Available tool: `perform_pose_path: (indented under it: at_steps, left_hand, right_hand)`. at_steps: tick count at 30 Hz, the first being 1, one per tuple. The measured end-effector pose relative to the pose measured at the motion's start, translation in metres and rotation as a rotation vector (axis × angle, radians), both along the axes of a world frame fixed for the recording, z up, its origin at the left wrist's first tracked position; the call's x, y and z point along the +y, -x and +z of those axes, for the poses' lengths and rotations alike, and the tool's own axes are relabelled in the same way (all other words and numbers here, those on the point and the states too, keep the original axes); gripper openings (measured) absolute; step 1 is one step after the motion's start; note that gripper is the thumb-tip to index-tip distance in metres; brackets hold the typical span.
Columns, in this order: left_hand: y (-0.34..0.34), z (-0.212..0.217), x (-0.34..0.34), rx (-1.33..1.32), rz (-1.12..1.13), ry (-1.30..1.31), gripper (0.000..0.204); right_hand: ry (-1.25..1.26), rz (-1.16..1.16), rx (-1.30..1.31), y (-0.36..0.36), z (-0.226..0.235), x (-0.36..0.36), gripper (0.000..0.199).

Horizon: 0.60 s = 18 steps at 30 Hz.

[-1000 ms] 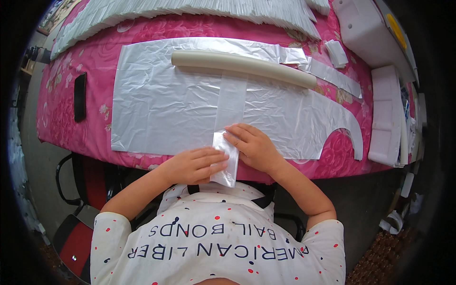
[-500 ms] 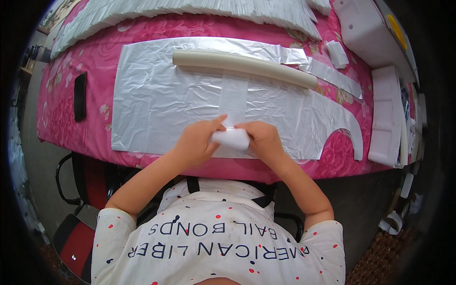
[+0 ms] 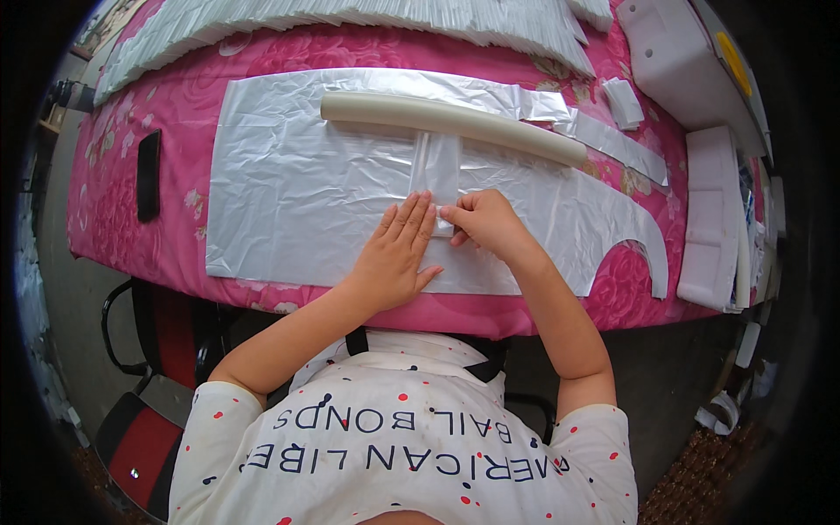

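We note left hand [image 3: 398,255] flat, thumb spread, on the silvery sheet [image 3: 289,188]; right hand [image 3: 486,220] pinches the folded near end of the film strip [image 3: 444,166], which lies on the sheet, reaching the pale tube [image 3: 455,121].

A tube [image 3: 451,120] lies on the sheet [image 3: 350,179] upon the tablecloth [image 3: 109,197].

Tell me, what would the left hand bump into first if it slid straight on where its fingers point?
Probably the beige tube, lying across the left hand's line, after passing along the flat silvery strip; whether it touches that strip is hard to tell.
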State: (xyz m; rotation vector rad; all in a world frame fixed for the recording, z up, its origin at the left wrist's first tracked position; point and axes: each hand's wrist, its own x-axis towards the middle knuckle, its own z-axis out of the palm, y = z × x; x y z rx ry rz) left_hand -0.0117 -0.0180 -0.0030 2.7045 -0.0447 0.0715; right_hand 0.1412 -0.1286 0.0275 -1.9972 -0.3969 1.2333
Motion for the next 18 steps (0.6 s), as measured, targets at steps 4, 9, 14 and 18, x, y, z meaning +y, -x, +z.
perform_pose_path:
  at_steps: [4, 9, 14, 18]
  left_hand:
    - [-0.001, -0.001, -0.003, 0.029, 0.026, -0.056, 0.077]
    - [-0.003, 0.001, -0.003, -0.003, 0.055, -0.064, 0.073]
    - [-0.01, 0.007, 0.005, -0.1, 0.057, -0.015, 0.065]
    - [-0.017, 0.01, 0.014, -0.14, 0.034, -0.012, 0.062]
  right_hand:
    - [-0.022, -0.045, -0.094, 0.009, 0.005, 0.0, 0.024]
    - [-0.107, 0.017, -0.71, 0.037, -0.002, -0.014, 0.033]
    - [-0.391, 0.375, -1.305, 0.024, -0.015, -0.02, 0.046]
    - [-0.454, 0.526, -1.158, 0.005, -0.012, -0.016, 0.047]
